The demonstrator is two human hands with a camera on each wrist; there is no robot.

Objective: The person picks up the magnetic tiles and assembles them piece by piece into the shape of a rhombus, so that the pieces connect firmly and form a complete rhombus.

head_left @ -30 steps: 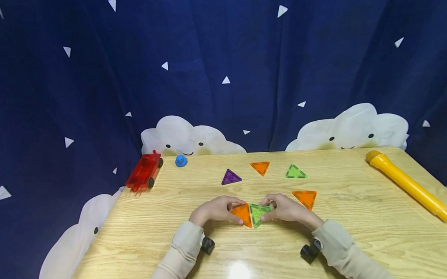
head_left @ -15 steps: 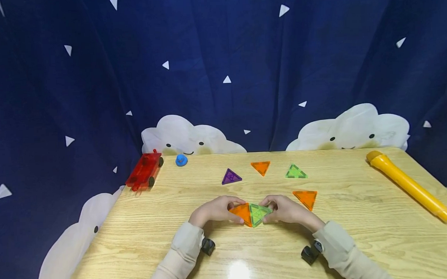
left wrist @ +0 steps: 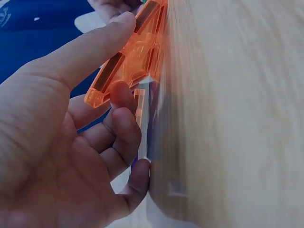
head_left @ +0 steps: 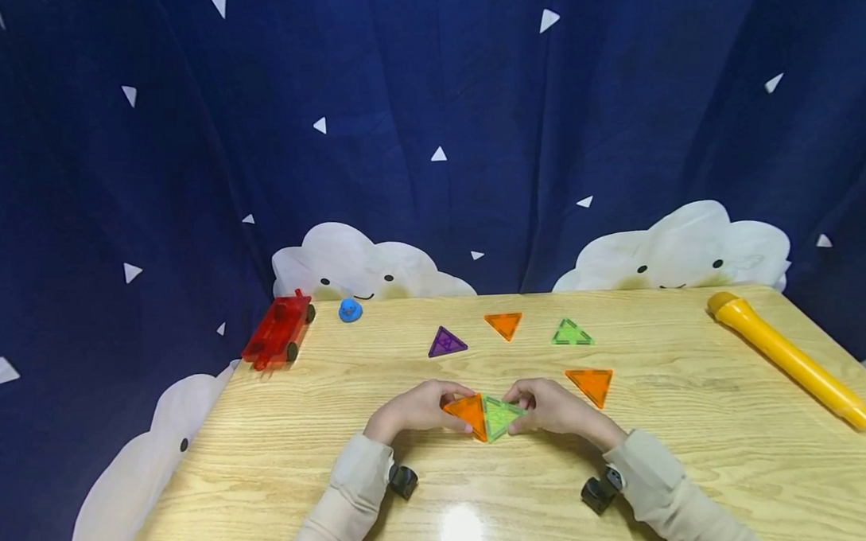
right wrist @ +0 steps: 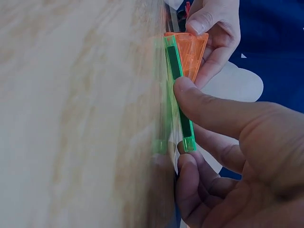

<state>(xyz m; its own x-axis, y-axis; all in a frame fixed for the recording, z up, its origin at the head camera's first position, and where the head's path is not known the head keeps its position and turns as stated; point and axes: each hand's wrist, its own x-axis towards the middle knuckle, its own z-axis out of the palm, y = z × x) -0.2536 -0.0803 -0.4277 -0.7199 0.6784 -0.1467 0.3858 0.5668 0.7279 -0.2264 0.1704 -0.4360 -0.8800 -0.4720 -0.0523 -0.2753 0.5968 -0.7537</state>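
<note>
My left hand (head_left: 416, 406) pinches an orange triangular magnetic tile (head_left: 468, 414) between thumb and fingers, low over the tabletop. In the left wrist view this orange tile (left wrist: 137, 54) leans up from the wood, with dark magnet strips along its edge. My right hand (head_left: 552, 406) grips a light green triangular magnetic tile (head_left: 499, 416) by its right corner. The two tiles meet edge to edge in the head view. In the right wrist view, the thumb lies on the long edge of the green tile (right wrist: 179, 90), and the orange tile (right wrist: 192, 50) shows behind it.
Beyond my hands on the wooden table (head_left: 268, 467) lie purple (head_left: 447, 342), orange (head_left: 504, 324) and green (head_left: 571, 332) triangle tiles. Another orange tile (head_left: 591, 385) lies by my right hand. A red toy car base (head_left: 279, 331), blue duck (head_left: 350, 310) and yellow toy microphone (head_left: 790, 357) sit farther out.
My right thumb and fingers have slid a little rightward, from over the green tile to its right corner. The two tiles now sit more evenly edge to edge. The left hand is nearly still.
</note>
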